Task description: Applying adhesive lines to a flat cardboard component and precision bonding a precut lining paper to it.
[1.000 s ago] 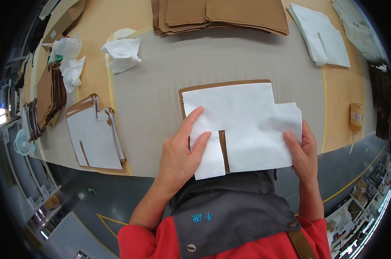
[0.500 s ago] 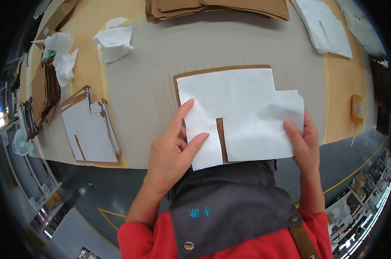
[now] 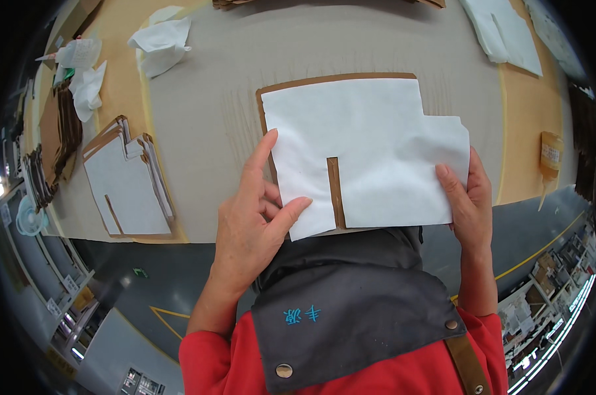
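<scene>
The bench [image 3: 206, 125] carries a stack [image 3: 133, 187] at left; left hand [image 3: 245, 217] and right hand [image 3: 472, 204] grasp a white sheet [image 3: 383, 151] over a brown piece [image 3: 335, 187]

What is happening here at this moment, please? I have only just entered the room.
A person has both hands on a white sheet that lies over a brown piece at the table's near edge. The right hand grips its right side, thumb on top; the left hand has its thumb on the sheet and fingers at the left edge. Brown shows along the top and through the slot. A similar stack lies to the left.
</scene>
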Demonstrator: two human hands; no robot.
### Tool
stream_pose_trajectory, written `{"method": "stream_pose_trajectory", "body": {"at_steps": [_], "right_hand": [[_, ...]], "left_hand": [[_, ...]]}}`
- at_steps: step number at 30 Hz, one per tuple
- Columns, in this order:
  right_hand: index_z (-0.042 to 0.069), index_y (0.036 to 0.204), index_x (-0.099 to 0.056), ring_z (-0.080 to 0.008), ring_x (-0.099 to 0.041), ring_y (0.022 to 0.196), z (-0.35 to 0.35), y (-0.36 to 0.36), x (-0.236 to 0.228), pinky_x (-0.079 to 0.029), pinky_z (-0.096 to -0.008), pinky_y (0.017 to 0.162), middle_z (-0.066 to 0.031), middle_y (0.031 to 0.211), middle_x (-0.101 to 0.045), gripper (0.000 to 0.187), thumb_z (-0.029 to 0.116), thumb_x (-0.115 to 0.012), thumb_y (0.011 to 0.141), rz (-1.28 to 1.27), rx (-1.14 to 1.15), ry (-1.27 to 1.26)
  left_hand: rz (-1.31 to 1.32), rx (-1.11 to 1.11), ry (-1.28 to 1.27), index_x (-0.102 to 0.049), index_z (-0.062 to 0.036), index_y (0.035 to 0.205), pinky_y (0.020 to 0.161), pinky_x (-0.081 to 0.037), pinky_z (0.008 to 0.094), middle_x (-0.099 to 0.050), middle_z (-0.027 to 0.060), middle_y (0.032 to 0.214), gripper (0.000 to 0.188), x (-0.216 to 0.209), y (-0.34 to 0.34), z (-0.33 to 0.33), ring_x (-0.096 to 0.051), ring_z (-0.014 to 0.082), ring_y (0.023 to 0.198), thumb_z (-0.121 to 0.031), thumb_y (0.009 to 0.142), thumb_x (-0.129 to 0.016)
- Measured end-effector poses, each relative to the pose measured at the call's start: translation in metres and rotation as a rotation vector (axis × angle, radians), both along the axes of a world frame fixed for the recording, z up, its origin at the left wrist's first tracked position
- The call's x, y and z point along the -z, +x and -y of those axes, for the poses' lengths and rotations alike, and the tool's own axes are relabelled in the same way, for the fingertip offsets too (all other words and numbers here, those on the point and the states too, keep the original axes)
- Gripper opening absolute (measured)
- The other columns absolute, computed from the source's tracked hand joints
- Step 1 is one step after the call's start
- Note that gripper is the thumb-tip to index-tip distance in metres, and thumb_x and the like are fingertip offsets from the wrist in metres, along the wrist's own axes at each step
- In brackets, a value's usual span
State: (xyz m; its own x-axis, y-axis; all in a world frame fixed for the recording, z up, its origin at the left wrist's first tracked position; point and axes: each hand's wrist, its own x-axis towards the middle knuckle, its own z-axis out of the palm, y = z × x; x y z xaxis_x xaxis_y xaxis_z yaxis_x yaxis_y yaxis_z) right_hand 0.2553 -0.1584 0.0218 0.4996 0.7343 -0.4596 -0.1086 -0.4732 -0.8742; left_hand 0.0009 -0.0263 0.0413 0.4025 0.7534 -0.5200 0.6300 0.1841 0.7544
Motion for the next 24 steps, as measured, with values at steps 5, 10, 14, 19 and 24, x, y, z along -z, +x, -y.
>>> {"method": "stream_pose_trajectory", "body": {"at_steps": [5, 10, 14, 19, 24], "right_hand": [[-0.003, 0.130, -0.054, -0.0097, -0.058, 0.102, 0.0013, -0.0004, 0.0016, -0.047, -0.0249, 0.089, -0.0068, 0.114, -0.065, 0.036, 0.012, -0.061, 0.099, -0.017, 0.004, 0.007], [-0.003, 0.131, -0.054, -0.0100, -0.059, 0.101, 0.0003, -0.0011, 0.0002, -0.048, -0.0252, 0.088, -0.0070, 0.114, -0.065, 0.036, 0.012, -0.062, 0.099, 0.002, -0.004, -0.014], [-0.003, 0.131, -0.054, -0.0106, -0.060, 0.101, 0.0000, -0.0018, 0.0001, -0.048, -0.0257, 0.088, -0.0069, 0.113, -0.065, 0.038, 0.012, -0.064, 0.098, 0.012, -0.008, -0.019], [-0.002, 0.131, -0.055, -0.0116, -0.061, 0.102, 0.0001, -0.0031, 0.0011, -0.049, -0.0267, 0.089, -0.0070, 0.114, -0.066, 0.042, 0.011, -0.069, 0.094, 0.025, -0.010, 0.007], [-0.001, 0.132, -0.055, -0.0133, -0.062, 0.103, -0.0012, -0.0050, -0.0007, -0.050, -0.0278, 0.090, -0.0079, 0.115, -0.066, 0.048, 0.007, -0.074, 0.089, 0.063, -0.021, 0.008]], "left_hand": [[0.003, -0.005, 0.016, -0.035, -0.0112, 0.154, 0.051, -0.044, 0.0200, -0.060, 0.0020, 0.071, 0.084, 0.0010, 0.0008, 0.0009, -0.057, 0.0045, 0.056, -0.001, 0.082, -0.077], [-0.002, 0.011, 0.052, -0.036, -0.0116, 0.154, 0.051, -0.045, 0.0201, -0.060, 0.0021, 0.071, 0.084, 0.0032, -0.0001, 0.0011, -0.058, 0.0052, 0.055, -0.002, 0.081, -0.078], [-0.028, 0.018, 0.066, -0.037, -0.0118, 0.153, 0.052, -0.045, 0.0204, -0.059, 0.0016, 0.070, 0.085, 0.0031, -0.0002, 0.0016, -0.057, 0.0053, 0.056, -0.003, 0.080, -0.079], [-0.088, 0.070, 0.152, -0.037, -0.0165, 0.154, 0.055, -0.045, 0.0263, -0.054, 0.0019, 0.066, 0.085, 0.0030, -0.0005, 0.0024, -0.050, 0.0106, 0.055, -0.010, 0.081, -0.081], [-0.117, 0.094, 0.172, -0.037, -0.0163, 0.153, 0.056, -0.045, 0.0279, -0.054, 0.0015, 0.065, 0.086, 0.0009, 0.0002, 0.0018, -0.051, 0.0124, 0.056, -0.010, 0.080, -0.081]]}}
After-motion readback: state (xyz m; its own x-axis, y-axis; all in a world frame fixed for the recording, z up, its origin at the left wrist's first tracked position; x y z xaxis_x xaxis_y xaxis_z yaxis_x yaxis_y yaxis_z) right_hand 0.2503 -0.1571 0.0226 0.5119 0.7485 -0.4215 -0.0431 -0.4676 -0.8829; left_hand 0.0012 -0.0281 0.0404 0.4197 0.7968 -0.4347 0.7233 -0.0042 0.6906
